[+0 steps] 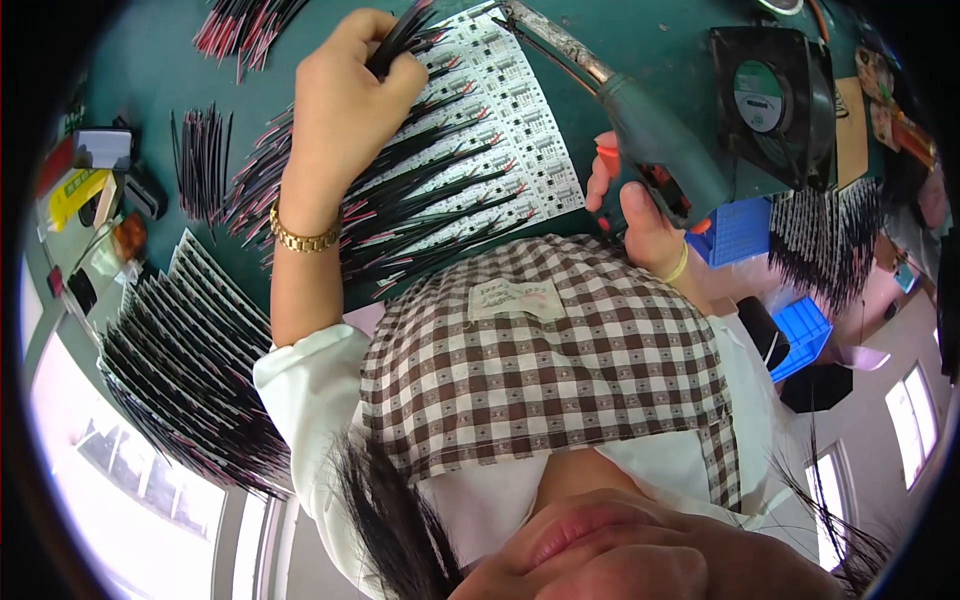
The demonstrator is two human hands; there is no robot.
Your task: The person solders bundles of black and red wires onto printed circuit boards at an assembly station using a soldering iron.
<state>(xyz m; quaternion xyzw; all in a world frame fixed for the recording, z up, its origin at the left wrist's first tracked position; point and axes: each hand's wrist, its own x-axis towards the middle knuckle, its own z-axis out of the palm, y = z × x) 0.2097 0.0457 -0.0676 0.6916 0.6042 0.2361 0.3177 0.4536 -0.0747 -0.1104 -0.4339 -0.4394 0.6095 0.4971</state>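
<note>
My left hand (345, 105) pinches a bundle of thin black wires (402, 36) above the far left part of a white circuit board panel (525, 120). Rows of black wires with red ends (400, 190) lie across the panel and reach out past its left side. Wrapped round a dark green soldering gun (665, 140) with an orange trigger is my right hand (645, 225), partly hidden by the gun's body. The gun's metal barrel points up and left, its tip near the panel's far edge.
Loose wires lie in a bunch (203, 160) at the left and another pile (240, 35) at the far left. Wired panels stand stacked (190, 350) at the lower left and hang in a group (825, 240) at the right. A black fan (775, 100) stands right of the gun, near blue bins (735, 230).
</note>
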